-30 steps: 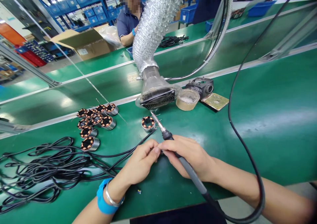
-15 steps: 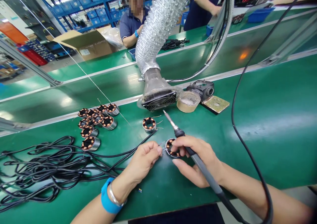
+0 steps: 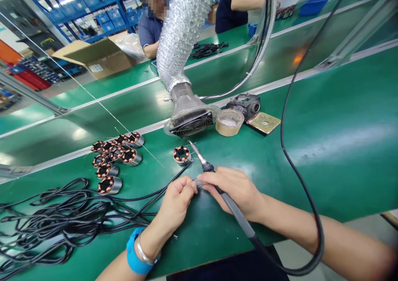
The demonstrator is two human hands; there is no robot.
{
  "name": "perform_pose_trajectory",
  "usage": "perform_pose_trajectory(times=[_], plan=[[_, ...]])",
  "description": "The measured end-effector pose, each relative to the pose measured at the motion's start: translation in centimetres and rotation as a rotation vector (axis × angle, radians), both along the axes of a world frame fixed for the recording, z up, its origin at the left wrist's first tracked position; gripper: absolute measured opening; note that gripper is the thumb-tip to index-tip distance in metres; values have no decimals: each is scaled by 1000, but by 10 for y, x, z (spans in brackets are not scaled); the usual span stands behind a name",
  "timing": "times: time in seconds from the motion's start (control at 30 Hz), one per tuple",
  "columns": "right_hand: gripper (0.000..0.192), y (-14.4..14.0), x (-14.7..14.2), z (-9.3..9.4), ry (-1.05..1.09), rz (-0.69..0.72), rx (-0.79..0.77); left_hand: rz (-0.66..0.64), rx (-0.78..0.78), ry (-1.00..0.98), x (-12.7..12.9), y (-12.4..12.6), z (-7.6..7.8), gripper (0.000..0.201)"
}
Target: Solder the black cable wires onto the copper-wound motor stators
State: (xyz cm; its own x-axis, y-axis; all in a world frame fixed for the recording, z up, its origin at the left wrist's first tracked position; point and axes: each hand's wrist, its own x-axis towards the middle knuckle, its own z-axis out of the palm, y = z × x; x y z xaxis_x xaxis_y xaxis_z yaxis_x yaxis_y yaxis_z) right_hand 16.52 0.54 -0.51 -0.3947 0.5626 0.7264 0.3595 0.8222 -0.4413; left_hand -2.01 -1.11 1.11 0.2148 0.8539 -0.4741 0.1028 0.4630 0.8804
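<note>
Lower middle of the frame, on the green bench (image 3: 326, 148): both hands meet fingertip to fingertip. The left hand (image 3: 175, 202), blue wristband and a metal bangle at the wrist, has its fingers pinched together on something small at the meeting point; what it pinches is too hidden to name. The right hand (image 3: 236, 190) is closed around the grip of a soldering iron (image 3: 217, 185), with its thumb and forefinger also pressed to that same small piece. The iron's metal tip points up and to the left, ending just beside a single copper-wound coil (image 3: 182, 154) standing alone on the bench. The iron's black cord (image 3: 298, 169) loops up the right side of the frame.

Left of centre: a cluster of similar coils (image 3: 115, 156). Lower left: a tangle of black cables (image 3: 52, 219), one strand running toward the hands. Above the lone coil: a fan-fronted fume duct (image 3: 189, 115) on a silver hose, a tape roll (image 3: 229, 122) just beside it.

Top of frame: other people at a far bench.
</note>
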Motion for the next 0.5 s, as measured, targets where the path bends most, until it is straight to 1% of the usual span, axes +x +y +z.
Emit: perform_pose_trajectory(times=[0.1, 0.2, 0.27, 0.33, 0.4, 0.5], plan=[[32, -1, 3, 7, 23, -28, -29, 0, 18, 34, 1, -2, -1, 46], [35, -5, 10, 18, 40, -15, -43, -10, 44, 61, 1, -1, -1, 43], [41, -9, 16, 24, 108, -9, -76, -16, 67, 88, 1, 0, -2, 42], [48, -15, 22, 29, 198, -42, -121, -20, 90, 121, 2, 0, -2, 41], [49, -22, 27, 29, 268, -77, -162, -23, 109, 153, 3, 0, -1, 40], [36, -32, 33, 21, 388, -78, -260, -31, 128, 174, 4, -1, 1, 40]])
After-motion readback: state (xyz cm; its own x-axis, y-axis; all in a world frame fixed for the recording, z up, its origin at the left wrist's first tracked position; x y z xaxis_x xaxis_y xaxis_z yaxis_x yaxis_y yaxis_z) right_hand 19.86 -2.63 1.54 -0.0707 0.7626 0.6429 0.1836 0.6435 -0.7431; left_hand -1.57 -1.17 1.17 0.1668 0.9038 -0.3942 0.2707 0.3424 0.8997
